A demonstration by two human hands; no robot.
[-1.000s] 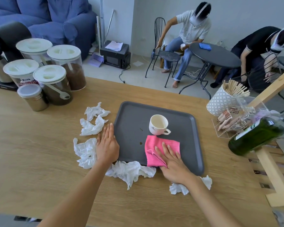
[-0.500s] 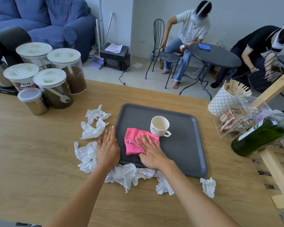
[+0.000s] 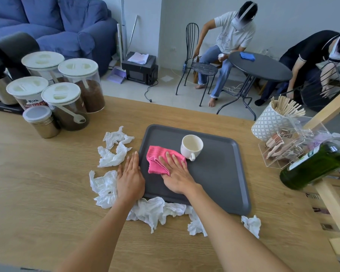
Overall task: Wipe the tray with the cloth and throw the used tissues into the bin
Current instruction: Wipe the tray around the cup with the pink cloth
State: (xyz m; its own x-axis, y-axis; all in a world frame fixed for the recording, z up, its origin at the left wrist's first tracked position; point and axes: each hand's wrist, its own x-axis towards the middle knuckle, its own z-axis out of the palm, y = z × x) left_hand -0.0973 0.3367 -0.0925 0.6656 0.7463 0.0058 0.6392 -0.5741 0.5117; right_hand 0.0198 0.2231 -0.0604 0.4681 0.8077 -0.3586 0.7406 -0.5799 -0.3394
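My right hand point(image 3: 174, 174), fingers spread flat, has slid the pink cloth point(image 3: 161, 160) leftward across the grey plastic tray point(image 3: 220, 173); my flat left hand point(image 3: 130, 178) steadies its edge. Crumpled white tissues point(image 3: 110, 150) await binning.

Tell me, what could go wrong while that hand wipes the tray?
1. The cloth under the right hand lies right beside the cup; a wider swipe could knock it over.
2. The tray rests partly on tissues at its near edge, so it may slide or rock, though the left hand steadies its left edge.
3. Wiping toward the near edge could push tissues off the table.
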